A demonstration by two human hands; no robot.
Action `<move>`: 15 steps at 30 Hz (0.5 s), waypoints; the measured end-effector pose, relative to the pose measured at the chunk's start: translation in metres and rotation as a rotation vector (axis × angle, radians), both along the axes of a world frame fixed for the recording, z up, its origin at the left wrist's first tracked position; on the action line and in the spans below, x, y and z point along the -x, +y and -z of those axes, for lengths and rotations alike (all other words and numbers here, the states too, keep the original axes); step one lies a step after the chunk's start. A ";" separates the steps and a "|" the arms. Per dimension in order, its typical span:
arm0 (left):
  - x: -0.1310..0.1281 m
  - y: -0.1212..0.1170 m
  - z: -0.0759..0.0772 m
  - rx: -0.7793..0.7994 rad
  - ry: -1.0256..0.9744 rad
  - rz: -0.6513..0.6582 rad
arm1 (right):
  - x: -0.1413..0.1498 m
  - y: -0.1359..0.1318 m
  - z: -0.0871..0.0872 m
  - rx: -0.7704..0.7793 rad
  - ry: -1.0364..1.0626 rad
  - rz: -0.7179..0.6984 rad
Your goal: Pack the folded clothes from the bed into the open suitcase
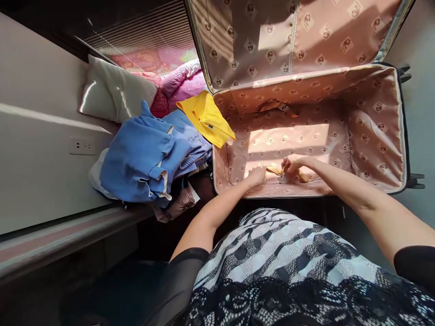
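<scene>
An open suitcase [377, 136] with a pink patterned lining lies in front of me, its lid [258, 40] standing up at the back. Both my hands are inside it near the front wall. My right hand [292, 163] is closed in a pinch on a tan packing strap [273, 170] that lies on the lining. My left hand [255, 175] rests on the lining just left of that strap, fingers curled down near its end. A second tan strap [277, 107] lies at the far wall of the case.
A pile of blue clothes [149, 158] sits left of the suitcase, with a yellow garment [205, 118] draped over the case's corner. Behind them lie a white pillow [115, 93] and pink bedding [183, 79]. A wall with a socket [82, 146] runs along the left.
</scene>
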State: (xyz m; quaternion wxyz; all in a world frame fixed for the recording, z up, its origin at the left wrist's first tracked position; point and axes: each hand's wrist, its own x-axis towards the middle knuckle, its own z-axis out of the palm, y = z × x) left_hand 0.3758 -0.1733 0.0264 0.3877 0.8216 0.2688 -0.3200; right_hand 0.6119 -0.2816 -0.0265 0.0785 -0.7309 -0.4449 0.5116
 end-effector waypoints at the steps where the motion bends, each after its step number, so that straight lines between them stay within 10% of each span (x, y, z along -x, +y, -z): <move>1: -0.011 -0.005 0.009 0.014 0.031 0.007 | 0.005 -0.008 0.000 0.068 0.014 -0.047; 8: -0.040 -0.009 0.026 0.170 0.117 0.013 | 0.008 -0.020 -0.013 0.168 0.182 -0.130; 15: -0.024 -0.004 -0.036 0.826 -0.105 -0.187 | -0.032 -0.056 -0.072 0.016 0.700 -0.117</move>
